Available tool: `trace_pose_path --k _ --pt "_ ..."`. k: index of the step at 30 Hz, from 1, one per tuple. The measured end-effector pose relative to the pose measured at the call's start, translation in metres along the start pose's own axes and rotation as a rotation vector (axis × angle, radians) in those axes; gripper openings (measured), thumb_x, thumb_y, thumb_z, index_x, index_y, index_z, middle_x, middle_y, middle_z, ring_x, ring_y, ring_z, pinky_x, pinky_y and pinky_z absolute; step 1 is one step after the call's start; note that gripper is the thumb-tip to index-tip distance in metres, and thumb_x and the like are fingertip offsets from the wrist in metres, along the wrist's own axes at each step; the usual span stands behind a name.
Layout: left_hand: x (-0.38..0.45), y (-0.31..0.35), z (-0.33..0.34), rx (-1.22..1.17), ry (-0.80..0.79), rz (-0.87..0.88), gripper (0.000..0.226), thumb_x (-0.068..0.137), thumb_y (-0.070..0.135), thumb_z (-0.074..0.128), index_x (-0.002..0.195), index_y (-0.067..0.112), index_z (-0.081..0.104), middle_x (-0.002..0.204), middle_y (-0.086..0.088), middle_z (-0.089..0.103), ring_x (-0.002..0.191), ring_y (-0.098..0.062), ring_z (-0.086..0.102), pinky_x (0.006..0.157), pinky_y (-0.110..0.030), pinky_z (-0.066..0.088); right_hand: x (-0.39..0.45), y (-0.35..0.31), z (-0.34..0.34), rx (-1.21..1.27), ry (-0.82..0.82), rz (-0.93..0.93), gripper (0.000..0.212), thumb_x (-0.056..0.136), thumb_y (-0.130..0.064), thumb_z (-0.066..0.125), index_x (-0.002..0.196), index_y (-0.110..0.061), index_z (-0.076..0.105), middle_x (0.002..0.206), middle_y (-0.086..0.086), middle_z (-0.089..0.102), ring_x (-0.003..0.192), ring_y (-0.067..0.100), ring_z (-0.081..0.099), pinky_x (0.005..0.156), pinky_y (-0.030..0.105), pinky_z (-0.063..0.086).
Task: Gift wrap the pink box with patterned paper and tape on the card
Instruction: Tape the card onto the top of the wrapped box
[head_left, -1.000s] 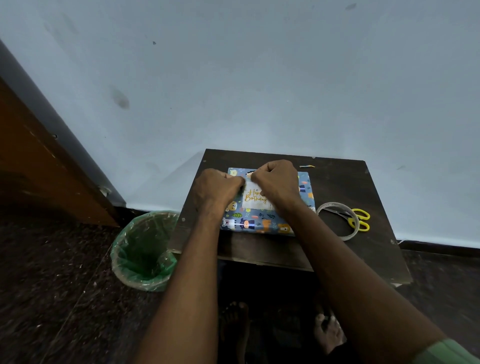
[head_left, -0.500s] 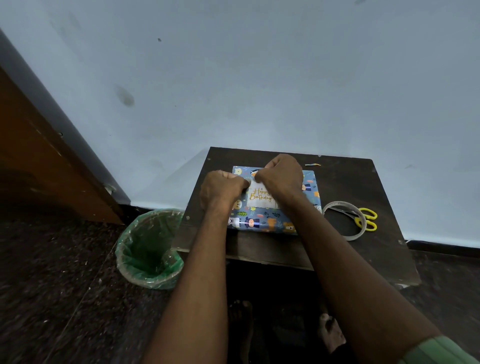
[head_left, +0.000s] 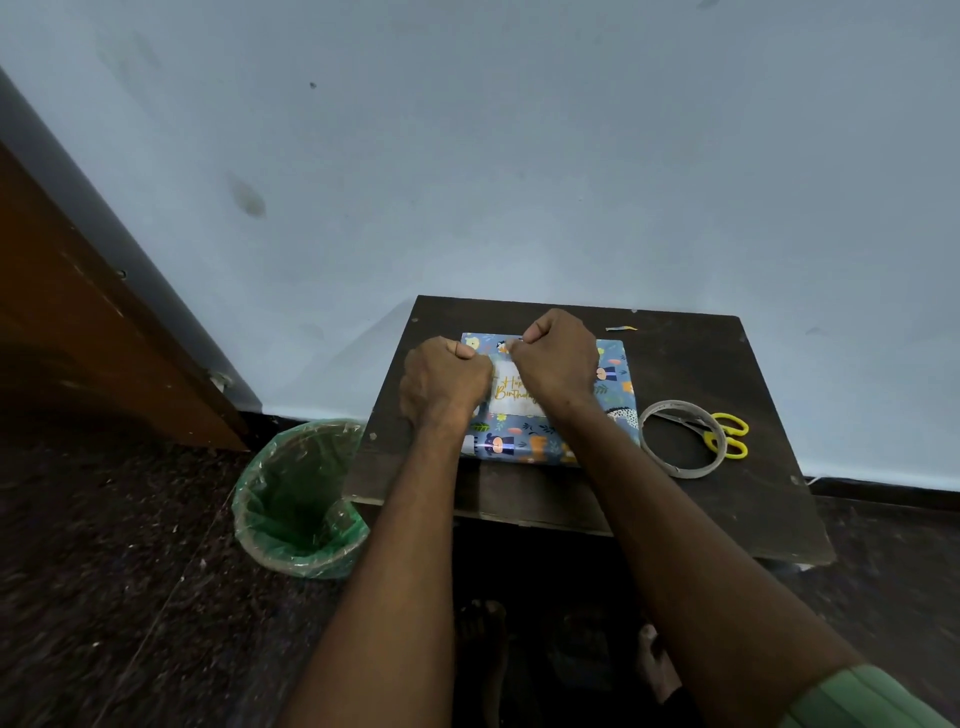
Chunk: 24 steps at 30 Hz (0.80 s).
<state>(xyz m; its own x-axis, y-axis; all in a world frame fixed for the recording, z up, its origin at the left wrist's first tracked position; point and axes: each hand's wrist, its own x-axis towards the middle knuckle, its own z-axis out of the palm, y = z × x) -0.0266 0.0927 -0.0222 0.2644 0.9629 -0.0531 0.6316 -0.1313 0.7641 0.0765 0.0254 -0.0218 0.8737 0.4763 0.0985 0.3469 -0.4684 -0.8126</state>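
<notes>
My right hand (head_left: 558, 361) had crept toward twelve o'clock along the card (head_left: 511, 395), both fists curled pressing it onto the wrapped box (head_left: 545, 441) mid-worktop (head_left: 727, 519), whether pinching tape I couldn't tell, left hand (head_left: 444, 379) at nine; only taping remained.

Two fisted hands, left hand (head_left: 445, 382) and right hand (head_left: 558, 359), press a birthday card (head_left: 511, 392) onto the wrapped box (head_left: 540, 441) beside a tape roll (head_left: 680, 439) and scissors (head_left: 724, 436).
</notes>
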Motion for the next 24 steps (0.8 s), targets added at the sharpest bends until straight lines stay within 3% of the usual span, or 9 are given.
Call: trace_pose_path --k 2,5,7,10,13,16,20,24 --pt "0.001 -0.003 0.001 -0.012 0.013 0.016 0.019 0.087 0.044 0.081 0.082 0.026 0.075 0.100 0.007 0.076 0.095 -0.019 0.071 0.066 -0.028 0.050 -0.002 0.000 -0.002 -0.001 -0.018 -0.031 0.030 0.080 -0.031 0.089 0.081 -0.024 0.059 0.089 -0.006 0.063 0.084 0.011 0.058 0.071 0.032 0.049" --pt "-0.002 -0.002 0.000 0.034 0.085 0.068 0.030 0.079 0.054 0.088 0.081 0.032 0.068 0.107 0.006 0.074 0.100 -0.020 0.069 0.081 -0.037 0.059 -0.002 0.001 -0.007 0.061 -0.042 -0.037 0.023 0.083 -0.017 0.085 0.088 -0.022 0.063 0.093 -0.005 0.066 0.091 0.015 0.063 0.078 0.034 0.054" --pt "-0.008 0.002 0.000 0.079 0.137 0.136 0.024 0.080 0.047 0.088 0.091 0.032 0.071 0.113 0.002 0.071 0.107 -0.023 0.068 0.088 -0.042 0.058 -0.005 0.003 -0.016 0.193 -0.065 -0.019 0.018 0.084 -0.007 0.078 0.094 -0.018 0.067 0.094 -0.003 0.068 0.091 0.015 0.066 0.085 0.041 0.058" --pt "-0.020 0.011 0.001 0.072 0.190 0.263 0.010 0.087 0.032 0.078 0.096 0.031 0.073 0.110 -0.001 0.068 0.108 -0.026 0.066 0.092 -0.045 0.055 -0.012 0.005 -0.036 0.293 -0.082 -0.035 0.017 0.082 -0.006 0.077 0.092 -0.017 0.070 0.087 -0.004 0.069 0.083 0.016 0.068 0.080 0.046 0.062" --pt "-0.037 0.021 0.005 -0.026 0.141 0.426 0.011 0.088 0.022 0.074 0.095 0.029 0.071 0.103 0.004 0.067 0.099 -0.019 0.065 0.086 -0.044 0.056 -0.015 0.012 -0.070 0.162 -0.124 -0.118 0.015 0.080 -0.007 0.075 0.082 -0.022 0.075 0.072 -0.006 0.072 0.073 0.016 0.072 0.073 0.042 0.062" --pt "-0.056 0.032 0.016 -0.088 0.021 0.575 0.015 0.088 0.018 0.069 0.092 0.032 0.070 0.097 0.014 0.068 0.088 -0.009 0.062 0.074 -0.033 0.052 -0.012 0.034 -0.115 -0.018 -0.160 -0.143 0.017 0.077 -0.002 0.071 0.078 -0.019 0.077 0.067 -0.009 0.073 0.076 0.010 0.072 0.077 0.039 0.061" --pt "-0.077 0.049 0.037 -0.132 -0.123 0.684 0.017 0.090 0.015 0.069 0.094 0.031 0.073 0.095 0.016 0.070 0.080 -0.008 0.062 0.073 -0.033 0.054 -0.010 0.077 -0.168 -0.276 -0.204 -0.113 0.020 0.075 -0.003 0.069 0.080 -0.020 0.078 0.074 -0.009 0.074 0.079 0.009 0.071 0.076 0.031 0.059" --pt "-0.083 0.057 0.055 -0.161 -0.218 0.693 0.018 0.091 0.016 0.069 0.096 0.032 0.075 0.095 0.016 0.072 0.077 -0.008 0.064 0.075 -0.039 0.058 -0.009 0.104 -0.181 -0.406 -0.237 -0.146 0.025 0.075 -0.017 0.082 0.095 -0.029 0.073 0.092 -0.008 0.066 0.088 0.013 0.064 0.071 0.027 0.046"
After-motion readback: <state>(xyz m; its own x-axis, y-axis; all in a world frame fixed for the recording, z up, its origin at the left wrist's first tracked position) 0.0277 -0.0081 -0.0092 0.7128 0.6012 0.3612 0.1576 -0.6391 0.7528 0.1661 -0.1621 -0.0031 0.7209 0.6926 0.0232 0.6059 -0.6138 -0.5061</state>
